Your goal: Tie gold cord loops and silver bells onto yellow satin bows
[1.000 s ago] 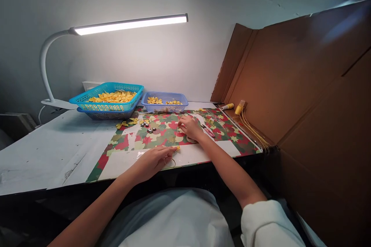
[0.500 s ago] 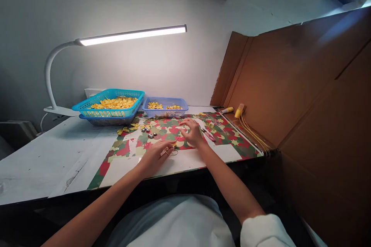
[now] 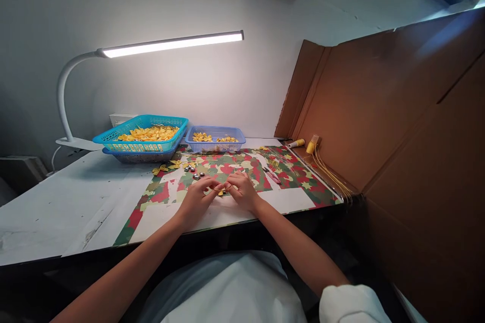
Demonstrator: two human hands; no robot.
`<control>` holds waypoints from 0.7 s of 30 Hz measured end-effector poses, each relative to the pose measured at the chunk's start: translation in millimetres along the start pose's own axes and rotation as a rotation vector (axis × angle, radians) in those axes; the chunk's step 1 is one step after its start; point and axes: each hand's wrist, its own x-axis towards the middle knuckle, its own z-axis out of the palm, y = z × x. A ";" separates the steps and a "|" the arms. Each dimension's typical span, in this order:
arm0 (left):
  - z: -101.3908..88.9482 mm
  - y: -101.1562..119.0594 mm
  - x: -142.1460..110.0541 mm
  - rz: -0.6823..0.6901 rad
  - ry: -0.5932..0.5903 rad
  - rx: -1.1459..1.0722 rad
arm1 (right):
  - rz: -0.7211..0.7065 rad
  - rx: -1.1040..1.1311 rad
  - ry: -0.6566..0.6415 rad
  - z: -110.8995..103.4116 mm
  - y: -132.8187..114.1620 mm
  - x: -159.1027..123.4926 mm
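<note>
Holding the gold cord [image 3: 217, 190] steady seemed best; just below frame centre it was pinched by the left hand [image 3: 197, 196] and right hand [image 3: 243, 192], fingers nearly closed, a yellow piece [image 3: 221, 193] beneath.

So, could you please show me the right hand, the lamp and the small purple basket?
Right hand [image 3: 243, 192], head view: the back of the hand.
Lamp [image 3: 173, 44], head view: middle of the lit bar.
Small purple basket [image 3: 214, 147], head view: its front wall.
</note>
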 end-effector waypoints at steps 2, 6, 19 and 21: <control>0.0 -1.9 -0.5 -0.027 0.019 -0.028 | 0.007 0.010 0.015 1.8 -1.4 -0.7; -1.1 -5.6 -1.1 -0.062 0.053 -0.081 | 0.002 0.039 0.042 7.6 -2.7 -2.4; -4.2 -2.2 -6.1 0.020 0.070 -0.108 | -0.008 0.091 0.079 10.4 -2.1 -4.6; -4.0 -2.0 -6.6 0.052 0.078 -0.085 | -0.012 0.087 0.077 10.4 -1.2 -5.0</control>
